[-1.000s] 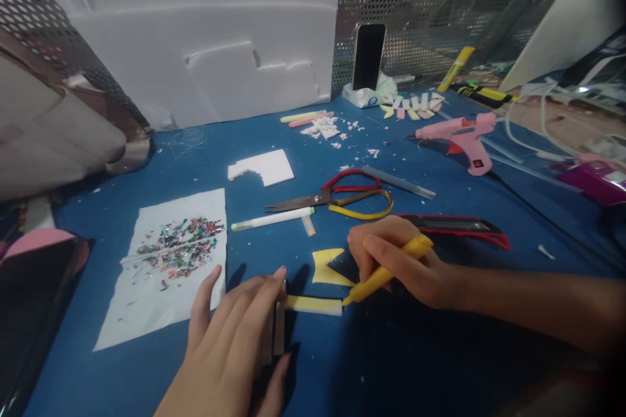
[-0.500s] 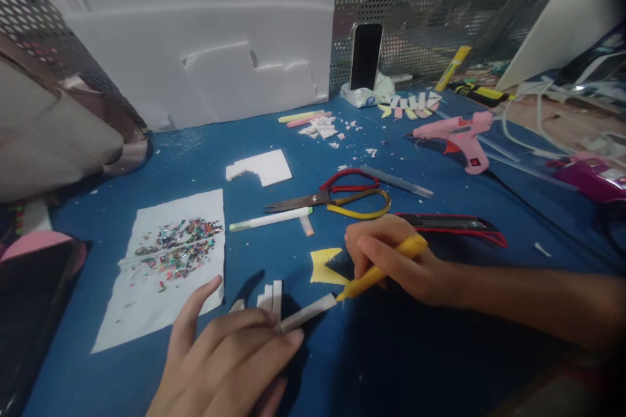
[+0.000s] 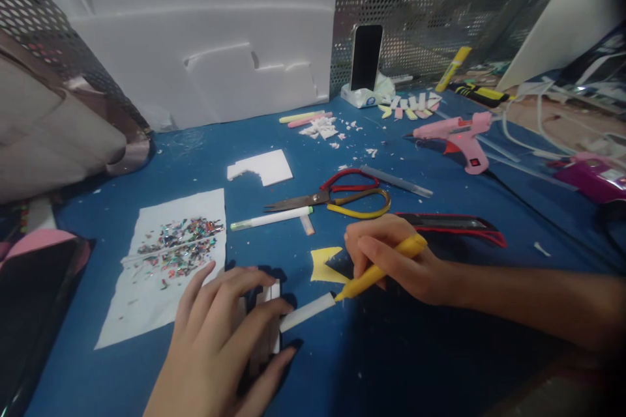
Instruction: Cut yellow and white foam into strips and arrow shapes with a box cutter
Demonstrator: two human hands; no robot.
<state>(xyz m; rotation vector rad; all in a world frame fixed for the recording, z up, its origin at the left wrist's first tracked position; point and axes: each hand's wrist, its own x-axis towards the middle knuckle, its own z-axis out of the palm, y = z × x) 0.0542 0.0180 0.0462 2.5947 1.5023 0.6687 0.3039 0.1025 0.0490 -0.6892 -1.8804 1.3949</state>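
Observation:
My right hand grips a yellow marker, its tip down at the far end of a narrow white strip. My left hand is spread over several other white strips, partly hiding them. One of its fingertips is at the near end of the single strip; whether it presses there I cannot tell. Just beyond the marker lies a yellow piece with a notch cut into it. A white pen and red-and-yellow-handled scissors rest farther back.
Colourful shiny flakes lie on a white paper sheet at left. A cutter knife is beyond my right hand, with a pink glue gun and its cord behind. A phone stands at the back; a white board piece lies mid-table.
My left hand has shifted, its fingers more spread and arched over the white strips. The single strip now lies flatter, showing its broad face. My right hand and marker stay nearly in place.

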